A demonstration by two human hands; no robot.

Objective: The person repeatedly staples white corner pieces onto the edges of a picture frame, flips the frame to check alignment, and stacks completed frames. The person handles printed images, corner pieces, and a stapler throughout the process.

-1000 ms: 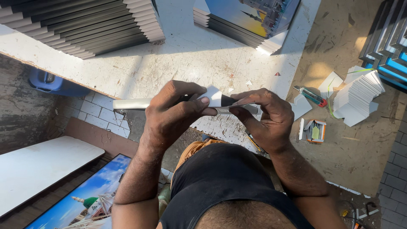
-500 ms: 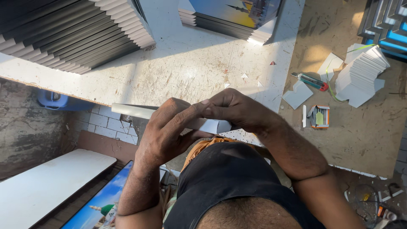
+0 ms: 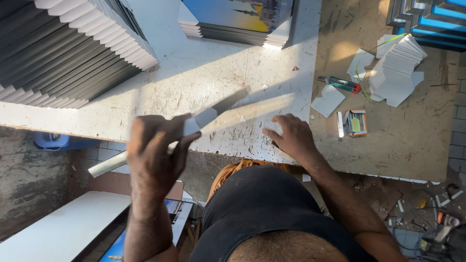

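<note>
Head view: left hand [image 3: 158, 153] wrapped tight round long thin grey-white strip [image 3: 194, 127], slanted over near edge of scratched white worktable [image 3: 204, 77], strip blurred. Right hand [image 3: 291, 138] flat, fingers spread, holds nothing, rests on table edge near strip's far tip. Stack of grey-white frame pieces [image 3: 73, 53] far left, green craft knife [image 3: 340, 84] and pile of white card corners [image 3: 395, 68] right. Risk: one-hand grip, long strip could swing, knock table, slip down to floor

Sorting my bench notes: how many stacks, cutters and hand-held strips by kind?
Stacks of grey moulding strips: 1
Stacks of picture panels: 1
Stacks of white cards: 1
Utility knives: 1
Long strips in the left hand: 1
Total: 5
</note>
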